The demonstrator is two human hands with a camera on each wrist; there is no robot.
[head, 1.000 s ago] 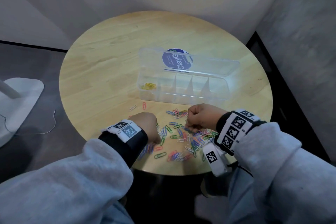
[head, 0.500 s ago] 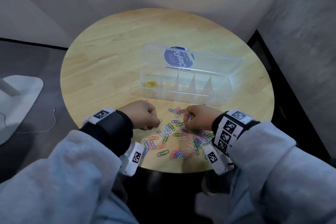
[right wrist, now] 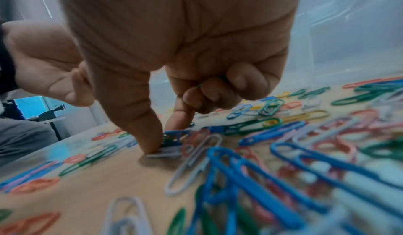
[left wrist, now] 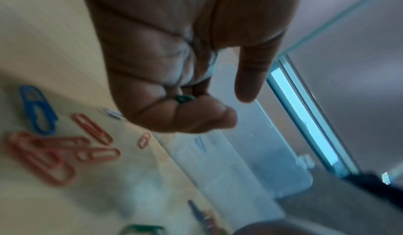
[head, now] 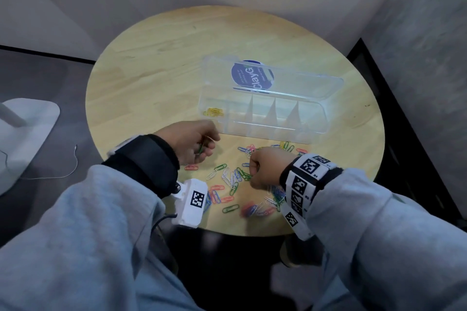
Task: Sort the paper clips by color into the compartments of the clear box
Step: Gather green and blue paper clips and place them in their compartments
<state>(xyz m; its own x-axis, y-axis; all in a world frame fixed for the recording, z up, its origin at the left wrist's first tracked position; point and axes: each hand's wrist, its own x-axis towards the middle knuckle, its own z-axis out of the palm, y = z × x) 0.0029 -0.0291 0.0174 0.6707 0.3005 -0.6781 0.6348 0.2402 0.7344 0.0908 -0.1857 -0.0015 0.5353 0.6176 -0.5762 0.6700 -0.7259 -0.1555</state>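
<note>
Left hand (head: 194, 142) curled around green paper clips (head: 201, 148), at nine o'clock of right hand (head: 265, 166) pinching clips from the multicolored pile (head: 235, 182).

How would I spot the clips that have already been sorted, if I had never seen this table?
Start at the round wooden table and find the clear box lying open near its middle. Look in the compartment at the box's left end, nearest the left hand. The small bunch of yellow clips there is the only one inside the box; the other clips lie loose in mixed colours on the table.
</note>
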